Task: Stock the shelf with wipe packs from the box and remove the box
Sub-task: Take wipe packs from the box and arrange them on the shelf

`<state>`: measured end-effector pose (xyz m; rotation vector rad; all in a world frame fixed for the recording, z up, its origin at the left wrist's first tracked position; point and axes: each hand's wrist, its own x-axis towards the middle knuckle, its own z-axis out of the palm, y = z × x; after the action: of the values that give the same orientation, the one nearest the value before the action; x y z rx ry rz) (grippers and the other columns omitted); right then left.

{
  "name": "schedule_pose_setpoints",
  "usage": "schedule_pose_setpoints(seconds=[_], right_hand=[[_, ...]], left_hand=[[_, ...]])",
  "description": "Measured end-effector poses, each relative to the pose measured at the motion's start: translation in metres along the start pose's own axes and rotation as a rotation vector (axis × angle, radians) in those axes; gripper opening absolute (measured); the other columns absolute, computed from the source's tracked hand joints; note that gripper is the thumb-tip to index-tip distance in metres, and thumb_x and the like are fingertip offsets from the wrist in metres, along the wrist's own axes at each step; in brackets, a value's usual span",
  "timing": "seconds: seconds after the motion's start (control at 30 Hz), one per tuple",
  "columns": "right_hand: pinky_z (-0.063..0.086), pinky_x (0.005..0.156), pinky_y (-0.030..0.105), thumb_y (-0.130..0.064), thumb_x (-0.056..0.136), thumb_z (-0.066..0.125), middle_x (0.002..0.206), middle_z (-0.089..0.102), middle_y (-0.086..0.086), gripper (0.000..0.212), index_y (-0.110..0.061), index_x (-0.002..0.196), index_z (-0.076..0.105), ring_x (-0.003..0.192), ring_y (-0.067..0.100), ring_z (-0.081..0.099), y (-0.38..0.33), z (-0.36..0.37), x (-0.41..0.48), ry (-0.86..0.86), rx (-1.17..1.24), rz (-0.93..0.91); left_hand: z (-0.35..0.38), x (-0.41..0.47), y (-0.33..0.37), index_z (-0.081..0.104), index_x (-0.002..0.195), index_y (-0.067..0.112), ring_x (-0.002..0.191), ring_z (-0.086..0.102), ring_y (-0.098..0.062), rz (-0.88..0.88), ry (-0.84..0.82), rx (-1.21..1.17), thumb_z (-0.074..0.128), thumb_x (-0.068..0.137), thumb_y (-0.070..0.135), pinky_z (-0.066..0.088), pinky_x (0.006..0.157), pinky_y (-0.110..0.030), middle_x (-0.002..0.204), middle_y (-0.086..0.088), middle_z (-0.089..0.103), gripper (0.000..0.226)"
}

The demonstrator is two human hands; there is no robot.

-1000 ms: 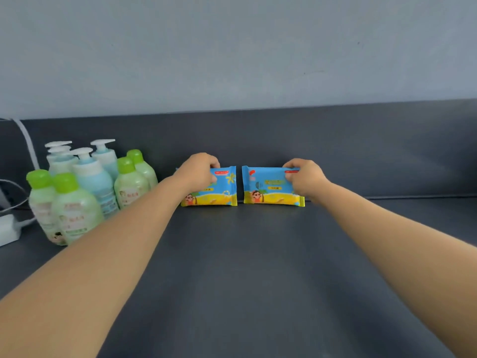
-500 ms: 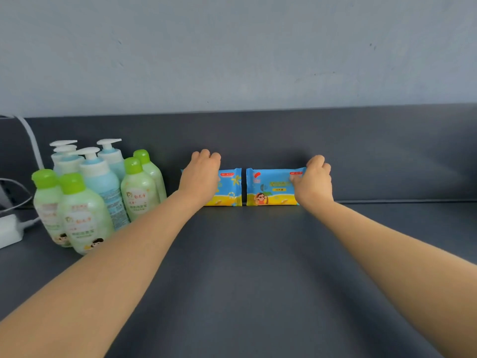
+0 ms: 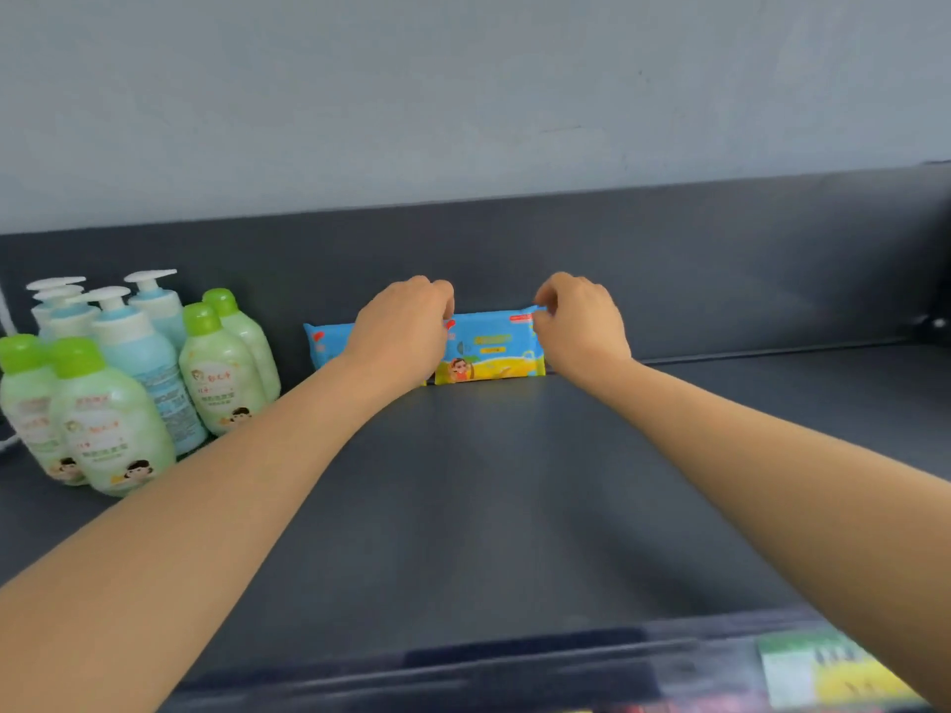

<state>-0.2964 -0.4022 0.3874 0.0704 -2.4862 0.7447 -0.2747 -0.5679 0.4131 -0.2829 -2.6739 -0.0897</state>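
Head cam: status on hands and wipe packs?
Left hand curled over top of left wipe pack; right hand pinches top corner of right wipe pack. Both packs upright, side by side against back of shelf. Bottles apart at left; box not in view.

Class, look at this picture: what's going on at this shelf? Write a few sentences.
A person is stocking a shelf with wipe packs. Two packs stand side by side against its back wall. The left hand curls over the top of the left pack, and the right hand pinches the top right corner of the right pack, apparently straightening them. A cluster of bottles stands to the left.
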Motion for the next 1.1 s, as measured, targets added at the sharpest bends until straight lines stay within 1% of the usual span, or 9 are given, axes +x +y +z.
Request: schedule_pose_setpoints(seconds=[0.17,0.33,0.47,0.63,0.73,0.83,0.97,1.03,1.1], right_hand=[[0.042,0.084,0.034,-0.012,0.089,0.048,0.109,0.064,0.008,0.022,-0.011,0.107,0.061,0.102,0.028,0.055,0.045,-0.061,-0.034,0.037,-0.055,-0.019],[0.046,0.088,0.037,-0.013,0.087,0.05,0.106,0.064,0.008,0.022,-0.011,0.106,0.062,0.101,0.026,0.056,0.128,-0.148,-0.094,0.148,-0.106,0.078],[0.046,0.088,0.041,-0.013,0.085,0.052,0.101,0.066,0.007,0.021,-0.011,0.102,0.064,0.099,0.025,0.057,0.208,-0.225,-0.163,0.265,-0.168,0.265],[0.048,0.084,0.035,-0.013,0.086,0.053,0.099,0.068,0.006,0.02,-0.012,0.102,0.065,0.095,0.024,0.06,0.312,-0.299,-0.264,0.381,-0.255,0.56],[0.048,0.084,0.036,-0.012,0.087,0.052,0.101,0.068,0.01,0.019,-0.009,0.1,0.065,0.097,0.027,0.06,0.371,-0.318,-0.322,0.298,-0.314,0.736],[0.049,0.084,0.04,-0.011,0.088,0.051,0.1,0.068,0.014,0.018,-0.005,0.098,0.065,0.097,0.032,0.06,0.422,-0.32,-0.372,0.147,-0.321,0.89],[0.051,0.085,0.038,-0.01,0.087,0.054,0.104,0.068,0.013,0.019,-0.007,0.102,0.066,0.099,0.032,0.061,0.479,-0.304,-0.423,-0.128,-0.278,1.051],[0.05,0.086,0.037,-0.011,0.087,0.054,0.108,0.067,0.013,0.021,-0.008,0.105,0.065,0.102,0.031,0.06,0.504,-0.292,-0.445,-0.233,-0.257,1.105],[0.05,0.082,0.034,-0.011,0.086,0.053,0.109,0.067,0.014,0.023,-0.009,0.105,0.066,0.102,0.032,0.06,0.527,-0.278,-0.466,-0.32,-0.247,1.15]], left_hand=[[-0.021,-0.023,0.088,0.062,0.103,0.016,0.102,0.055,-0.027,0.181,-0.099,-0.064,0.058,0.089,0.019,0.037,0.071,-0.03,0.1,0.0,0.06,0.015],[-0.034,-0.054,0.215,0.062,0.102,0.02,0.1,0.058,-0.027,0.447,-0.119,-0.228,0.063,0.087,0.029,0.041,0.075,-0.031,0.107,-0.003,0.063,0.017],[-0.021,-0.086,0.33,0.064,0.1,0.016,0.093,0.059,-0.025,0.692,-0.2,-0.406,0.063,0.086,0.025,0.044,0.075,-0.032,0.098,0.0,0.062,0.017],[0.017,-0.142,0.475,0.064,0.1,0.013,0.097,0.06,-0.028,0.93,-0.455,-0.497,0.062,0.087,0.023,0.048,0.078,-0.035,0.1,-0.007,0.066,0.016],[0.053,-0.172,0.549,0.065,0.097,0.01,0.095,0.061,-0.031,1.016,-0.592,-0.484,0.06,0.084,0.016,0.051,0.079,-0.039,0.101,-0.01,0.066,0.015],[0.097,-0.199,0.604,0.065,0.096,0.009,0.095,0.062,-0.03,1.035,-0.785,-0.44,0.061,0.084,0.012,0.049,0.075,-0.035,0.103,-0.011,0.066,0.014],[0.165,-0.23,0.649,0.066,0.094,0.009,0.096,0.064,-0.029,1.041,-0.992,-0.348,0.061,0.084,0.01,0.049,0.074,-0.036,0.097,-0.01,0.066,0.011],[0.2,-0.243,0.661,0.067,0.091,0.009,0.093,0.066,-0.03,1.007,-1.071,-0.316,0.062,0.084,0.011,0.05,0.07,-0.034,0.088,-0.008,0.063,0.009],[0.236,-0.256,0.67,0.07,0.092,0.006,0.09,0.067,-0.029,0.957,-1.126,-0.304,0.062,0.084,0.011,0.052,0.073,-0.035,0.09,-0.01,0.067,0.012]])
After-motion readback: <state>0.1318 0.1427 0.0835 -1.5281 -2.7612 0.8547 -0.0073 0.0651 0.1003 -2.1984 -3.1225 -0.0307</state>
